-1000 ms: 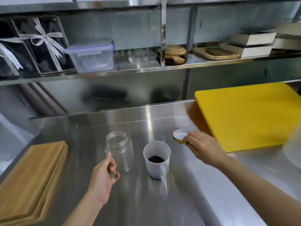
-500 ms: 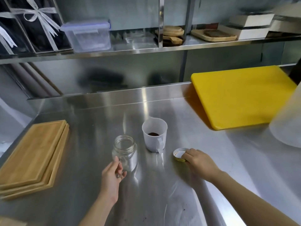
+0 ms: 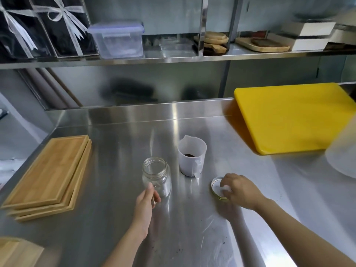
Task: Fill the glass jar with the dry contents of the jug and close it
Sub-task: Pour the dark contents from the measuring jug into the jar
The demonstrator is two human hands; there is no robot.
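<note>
Open glass jar, jug and loose lid on a steel counter, one hand at the jar and one on the lid.

The stainless steel counter [image 3: 115, 237] carries a yellow cutting board [image 3: 292, 116] at the far right and a stack of wooden boards [image 3: 48, 176] at the left. Near the middle stands the white plastic jug [image 3: 191, 158], upright, with dark dry contents [image 3: 189, 155] low inside it. Just left of the jug and nearer the person is the clear glass jar [image 3: 156, 176], upright, open and empty. The left hand [image 3: 144, 209] curls around the jar's lower side, thumb and fingers touching the glass. The right hand [image 3: 240, 189] rests its bent fingers on the lid [image 3: 216, 186], which lies inner side up on the counter, right of the jar.
</note>
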